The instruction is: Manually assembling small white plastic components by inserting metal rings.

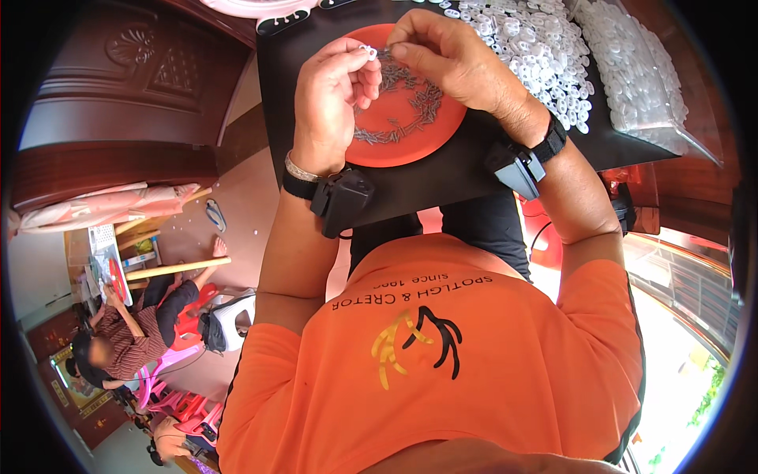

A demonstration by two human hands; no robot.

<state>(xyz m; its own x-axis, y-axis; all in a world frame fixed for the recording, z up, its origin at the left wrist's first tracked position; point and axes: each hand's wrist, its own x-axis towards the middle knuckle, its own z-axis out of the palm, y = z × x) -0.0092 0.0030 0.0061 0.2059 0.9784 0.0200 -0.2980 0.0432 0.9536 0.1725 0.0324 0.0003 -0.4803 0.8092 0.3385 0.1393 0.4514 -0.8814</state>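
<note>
My left hand pinches a small white plastic ring between thumb and fingertips above an orange plate. My right hand holds a thin grey metal pin against that ring. Several more grey pins lie scattered on the plate. A heap of white plastic rings lies on the black board just right of my right hand. Both wrists carry black strapped devices.
A clear bag of white rings lies at the board's right end. A dark carved wooden cabinet stands to the left. Another person sits at lower left among pink and red plastic stools.
</note>
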